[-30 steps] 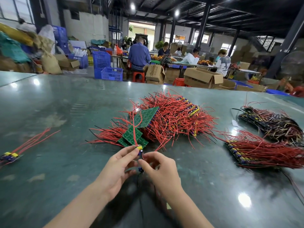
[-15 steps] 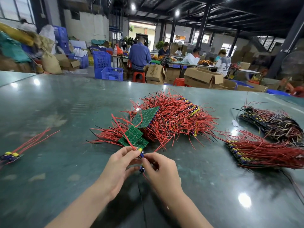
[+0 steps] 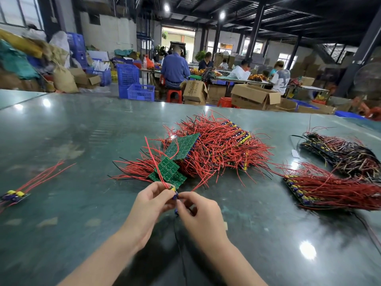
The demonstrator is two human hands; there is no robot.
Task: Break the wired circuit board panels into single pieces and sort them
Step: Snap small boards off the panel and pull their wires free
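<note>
red wires [image 3: 218,149], green boards [image 3: 181,146], grey-green table [image 3: 82,141]

bare table [image 3: 86,145] left, wired pile [image 3: 214,149] ahead, bundles [image 3: 334,188] right

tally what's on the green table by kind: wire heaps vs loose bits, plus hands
Heaps of wired circuit board panels: 3, a big red-wired centre heap, a red-wired row at right, a dark-wired bundle at far right
Small separated wired pieces at left: 1 cluster
Small wired piece held between both hands: 1
Hands: 2, left, right
Total: 7
</note>
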